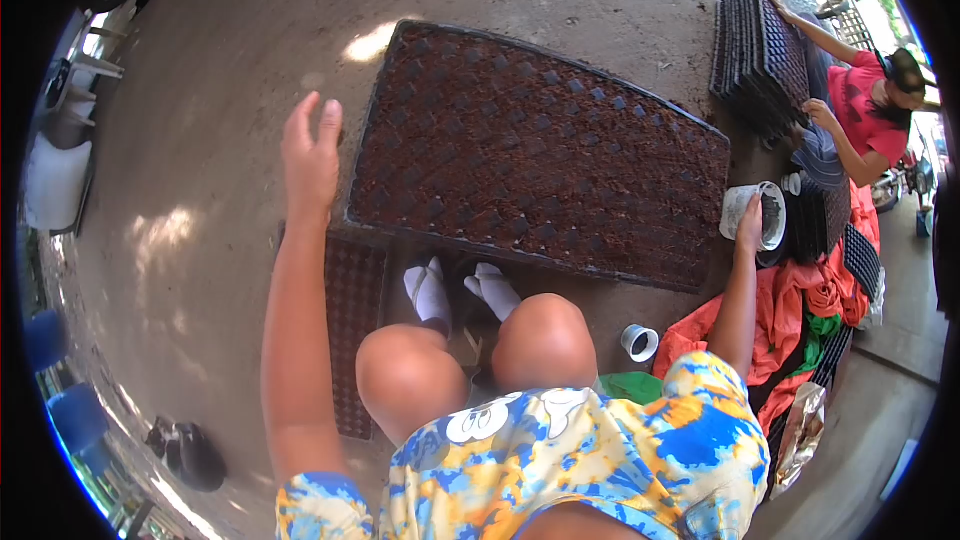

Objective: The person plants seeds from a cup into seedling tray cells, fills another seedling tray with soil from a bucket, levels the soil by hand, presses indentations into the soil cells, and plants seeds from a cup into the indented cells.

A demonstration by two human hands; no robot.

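My left hand [312,155] is raised beside the left edge of the seedling trays, fingers apart, holding nothing. In front of my feet lie the black seedling trays [540,150], their cells covered in reddish-brown soil; the square ridges between cells show through in places. Out to the right, my right hand [749,227] grips a white plastic tub [738,212] by its rim. Dark material shows inside the tub, which is close to the trays' right edge. Beside my left leg is another filled seedling tray [352,330], partly hidden by my knee.
A co-worker in a red shirt [858,105] holds a stack of black trays [745,60] at the upper right. Orange sheeting [780,300] and a small white cup [640,343] lie to my right. White chairs [58,180] stand far left; a dark bundle [190,455] lies lower left.
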